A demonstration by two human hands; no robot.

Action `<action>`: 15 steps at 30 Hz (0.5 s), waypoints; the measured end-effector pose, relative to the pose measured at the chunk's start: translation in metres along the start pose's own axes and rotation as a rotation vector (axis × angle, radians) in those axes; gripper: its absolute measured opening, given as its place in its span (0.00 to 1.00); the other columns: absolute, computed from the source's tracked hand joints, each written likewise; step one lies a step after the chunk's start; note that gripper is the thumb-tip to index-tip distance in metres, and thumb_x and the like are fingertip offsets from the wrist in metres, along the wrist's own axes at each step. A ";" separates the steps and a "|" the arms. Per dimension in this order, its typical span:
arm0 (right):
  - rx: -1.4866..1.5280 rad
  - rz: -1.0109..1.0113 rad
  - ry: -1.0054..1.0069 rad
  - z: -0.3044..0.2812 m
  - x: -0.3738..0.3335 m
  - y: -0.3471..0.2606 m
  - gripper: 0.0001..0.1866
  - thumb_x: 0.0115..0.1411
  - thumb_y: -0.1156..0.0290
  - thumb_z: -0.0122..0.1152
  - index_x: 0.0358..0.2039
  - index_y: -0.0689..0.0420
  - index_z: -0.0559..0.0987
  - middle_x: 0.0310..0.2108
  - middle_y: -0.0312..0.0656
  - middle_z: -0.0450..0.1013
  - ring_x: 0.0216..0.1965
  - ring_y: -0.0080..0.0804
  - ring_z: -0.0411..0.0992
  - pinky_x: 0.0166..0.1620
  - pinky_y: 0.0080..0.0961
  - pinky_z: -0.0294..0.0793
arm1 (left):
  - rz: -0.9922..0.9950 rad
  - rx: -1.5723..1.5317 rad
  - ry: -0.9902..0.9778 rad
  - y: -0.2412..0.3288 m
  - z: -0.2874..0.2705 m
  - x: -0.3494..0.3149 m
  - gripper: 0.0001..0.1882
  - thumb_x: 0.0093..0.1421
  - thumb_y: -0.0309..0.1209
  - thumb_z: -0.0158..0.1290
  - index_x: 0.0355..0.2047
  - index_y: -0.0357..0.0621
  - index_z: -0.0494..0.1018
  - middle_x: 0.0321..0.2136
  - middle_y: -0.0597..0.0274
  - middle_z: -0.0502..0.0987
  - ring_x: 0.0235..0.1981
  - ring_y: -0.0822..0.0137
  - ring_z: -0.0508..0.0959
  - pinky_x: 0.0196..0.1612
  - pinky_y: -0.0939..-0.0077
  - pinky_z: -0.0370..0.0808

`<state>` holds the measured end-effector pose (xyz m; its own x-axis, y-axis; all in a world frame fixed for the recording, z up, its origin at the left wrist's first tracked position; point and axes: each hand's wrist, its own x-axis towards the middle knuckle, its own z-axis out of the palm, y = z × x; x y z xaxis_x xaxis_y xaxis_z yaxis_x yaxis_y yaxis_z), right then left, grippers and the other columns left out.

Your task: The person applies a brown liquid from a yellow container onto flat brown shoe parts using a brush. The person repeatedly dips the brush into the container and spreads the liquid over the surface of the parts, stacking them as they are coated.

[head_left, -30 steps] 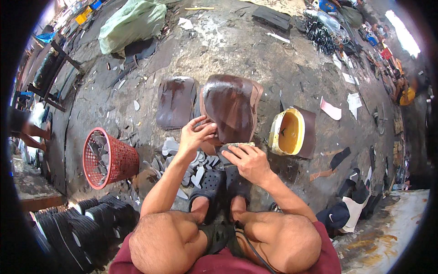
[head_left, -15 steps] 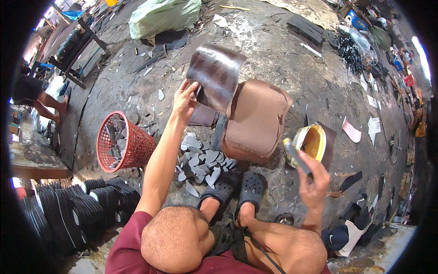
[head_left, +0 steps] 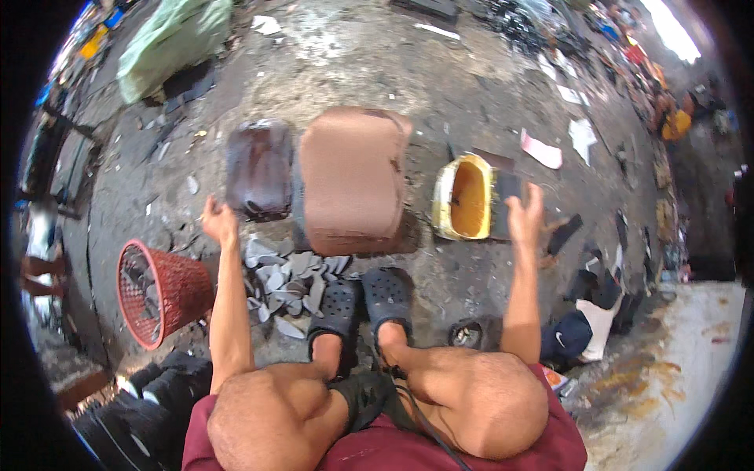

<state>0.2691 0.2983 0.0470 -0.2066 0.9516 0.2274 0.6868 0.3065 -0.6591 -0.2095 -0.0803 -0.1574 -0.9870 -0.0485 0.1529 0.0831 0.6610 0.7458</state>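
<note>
My left hand is lowered beside the dark brown glossy sheet, fingers partly curled and apart, with nothing visible in it. The sheet lies on the ground left of a thick stack of brown sheets. On the right, a cut-open yellow-and-white container holds amber glue. Just right of it, my right hand is at the edge of a dark flat piece, thumb and fingers apart. The grey-handled tool cannot be made out.
Loose grey cut-outs lie before my dark clogs. A red basket with more cut-outs leans at left, above black soles. A pale green plastic bag lies far left. Pink scrap and a dark cap lie right.
The glossy brown sheet, held up in my left hand before, now lies flat left of the stack. My left hand has drawn back, and the tool in my right hand is out of sight.
</note>
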 end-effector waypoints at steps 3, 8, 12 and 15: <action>-0.095 0.053 -0.089 0.025 0.008 0.047 0.29 0.54 0.67 0.67 0.57 0.59 0.75 0.47 0.61 0.79 0.51 0.58 0.78 0.55 0.45 0.75 | 0.174 -0.337 -0.171 0.082 -0.028 -0.076 0.24 0.62 0.23 0.58 0.59 0.40 0.75 0.56 0.49 0.78 0.55 0.59 0.78 0.59 0.66 0.73; -0.359 0.135 -0.208 0.058 0.001 0.030 0.29 0.58 0.67 0.65 0.61 0.54 0.72 0.43 0.59 0.80 0.48 0.62 0.78 0.52 0.51 0.76 | 0.405 -0.379 -0.486 0.163 -0.071 -0.155 0.31 0.65 0.26 0.60 0.67 0.35 0.65 0.63 0.46 0.72 0.64 0.56 0.72 0.67 0.64 0.65; 0.480 0.227 -0.102 0.033 0.019 0.064 0.28 0.56 0.72 0.71 0.56 0.67 0.74 0.46 0.52 0.81 0.47 0.43 0.80 0.52 0.38 0.76 | 0.045 -0.561 -0.786 0.159 -0.054 -0.153 0.36 0.66 0.27 0.59 0.70 0.30 0.58 0.67 0.43 0.66 0.68 0.58 0.66 0.70 0.66 0.61; 0.203 -0.072 -0.059 -0.032 0.033 0.077 0.28 0.58 0.71 0.69 0.58 0.63 0.74 0.48 0.48 0.81 0.48 0.40 0.80 0.52 0.39 0.76 | 0.029 -0.508 -0.950 0.161 -0.050 -0.157 0.32 0.65 0.26 0.58 0.67 0.28 0.62 0.64 0.40 0.68 0.67 0.60 0.67 0.69 0.67 0.61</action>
<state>0.3372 0.3529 0.0263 -0.2943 0.9248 0.2411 0.5158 0.3661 -0.7746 -0.0339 -0.0037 -0.0285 -0.6686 0.7078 -0.2280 -0.0609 0.2534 0.9654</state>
